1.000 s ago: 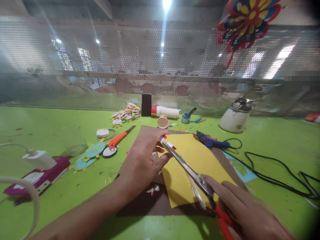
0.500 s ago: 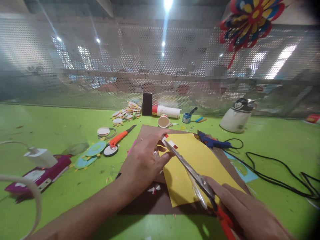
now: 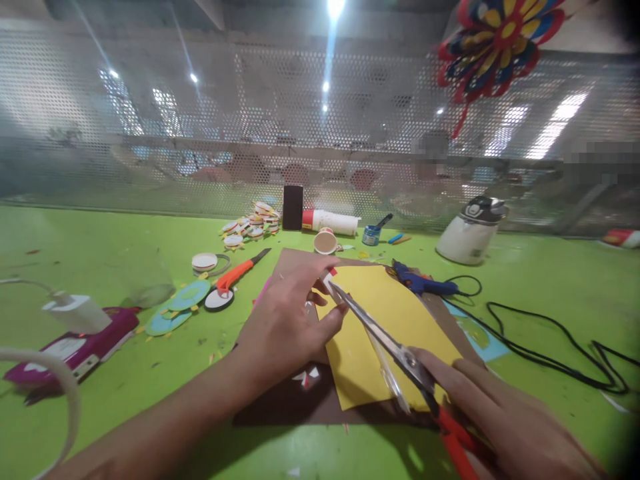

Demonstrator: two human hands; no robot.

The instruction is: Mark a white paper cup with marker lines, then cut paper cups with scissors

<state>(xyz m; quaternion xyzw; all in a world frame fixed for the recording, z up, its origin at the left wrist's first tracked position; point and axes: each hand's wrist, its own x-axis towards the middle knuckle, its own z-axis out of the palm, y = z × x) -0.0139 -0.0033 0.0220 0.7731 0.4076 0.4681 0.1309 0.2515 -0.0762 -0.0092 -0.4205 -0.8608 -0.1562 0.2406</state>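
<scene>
My left hand (image 3: 293,310) pinches a small white and red paper piece (image 3: 329,275) between thumb and fingers; part of it is hidden behind them. In my right hand (image 3: 500,407) is a pair of scissors (image 3: 385,343) with red handles, its blade tips at the paper piece. Below both hands lies a yellow sheet (image 3: 400,307) on a brown board (image 3: 280,407). A narrow clear strip (image 3: 393,383) rests on the yellow sheet, under the scissors. White and red paper scraps (image 3: 307,379) are scattered on the board near my left wrist.
Left of the board lie an orange cutter (image 3: 235,275), light blue discs (image 3: 187,295) and a purple power strip (image 3: 95,340). To the right are a blue glue gun (image 3: 425,280) with a black cable and a white kettle (image 3: 470,237). Paper cups (image 3: 333,222) and a phone (image 3: 293,208) stand behind.
The part of the white and red paper beyond the scissor blades no longer shows there. The blades look closer together. The whole view has shifted slightly.
</scene>
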